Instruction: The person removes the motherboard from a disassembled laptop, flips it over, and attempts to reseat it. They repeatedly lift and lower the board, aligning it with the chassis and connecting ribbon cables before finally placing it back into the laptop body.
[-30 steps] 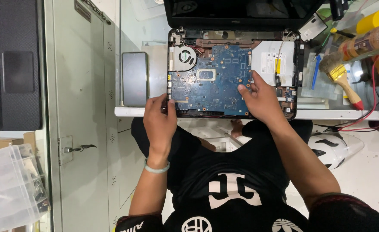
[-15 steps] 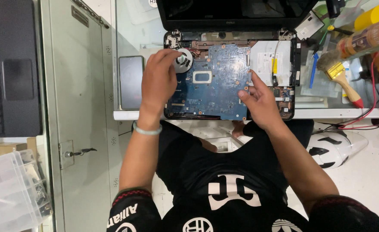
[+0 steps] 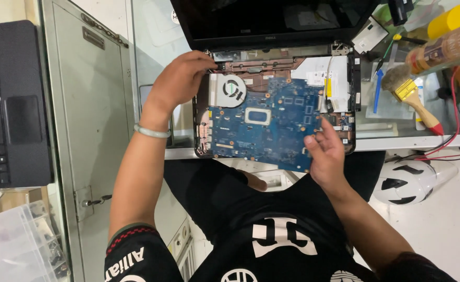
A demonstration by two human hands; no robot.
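Far left: a dark closed-in laptop [image 3: 10,104] lay flat at the left edge of the frame, keyboard and touchpad facing up.
Lower left: a clear plastic box [image 3: 16,245] of small parts sat in the corner, its contents too blurred to tell.
Left of centre: a grey-green metal cabinet [image 3: 89,120] ran from top to bottom, with a key [image 3: 97,200] in its lock low down.
Left hand: the left hand [image 3: 180,81] reached in from the lower left, a pale bracelet [image 3: 151,131] on its wrist. Its fingers were curled narrow at the upper left corner of the opened laptop, touching the edge just beside the hinge. Whether they pinched anything could not be told.
Centre: the opened laptop [image 3: 277,112] lay on the glass table [image 3: 413,141], near its front edge, dark screen tipped back at the top of the frame. Its blue circuit board [image 3: 266,130] was bare, with 1 round fan [image 3: 232,90] at the board's upper left.
Right hand: the right hand [image 3: 324,151] rested at the lower right of the board, fingers loosely spread and held nothing, fingertips touching the board's edge.
Right: a blue pen [image 3: 378,91] and a paintbrush [image 3: 413,99] with a yellow ferrule and red-tipped handle lay on the glass, just beside the laptop.
Upper right: a yellow cylinder [image 3: 452,18] stood near the corner.
Lower right: a white helmet [image 3: 410,180] sat below the table edge.
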